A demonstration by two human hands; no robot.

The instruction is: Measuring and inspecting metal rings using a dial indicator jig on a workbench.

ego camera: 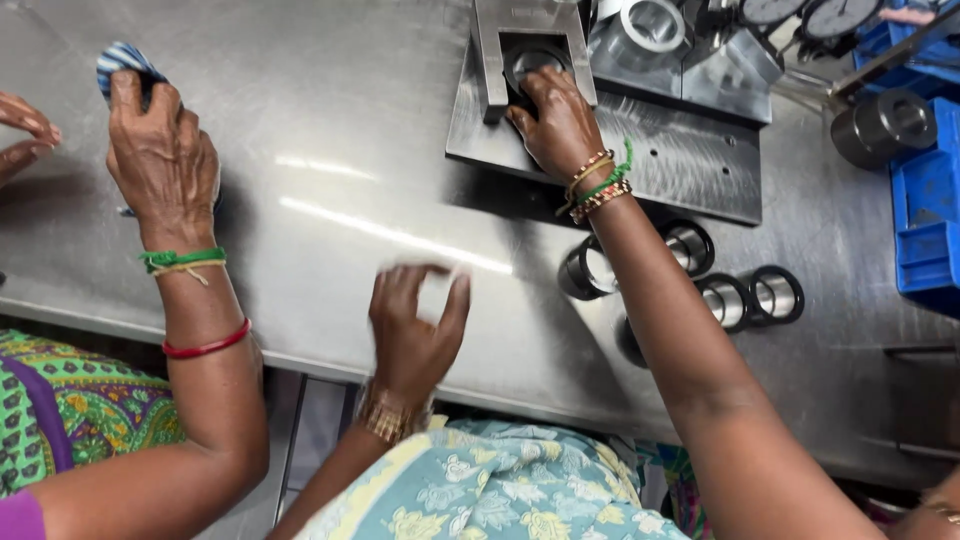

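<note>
On the bench (pixel 330 190) my right grip (pixel 556 122) rests far ahead on the ring (pixel 530 60) set in the gauge block (pixel 530 40) upon the base plate (pixel 680 160), four metal sleeves (pixel 690 245) lying nearer me, and my left grip (pixel 415 325) hovers near the front edge.

Bright overhead light streaks glare across the steel table (pixel 330 190); hands cast soft shadows; the middle hand (pixel 415 325) is motion-blurred.

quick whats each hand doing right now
left hand: fingers curled, blurred, cannot tell if it holds anything
right hand: closed on ring in the steel fixture
</note>
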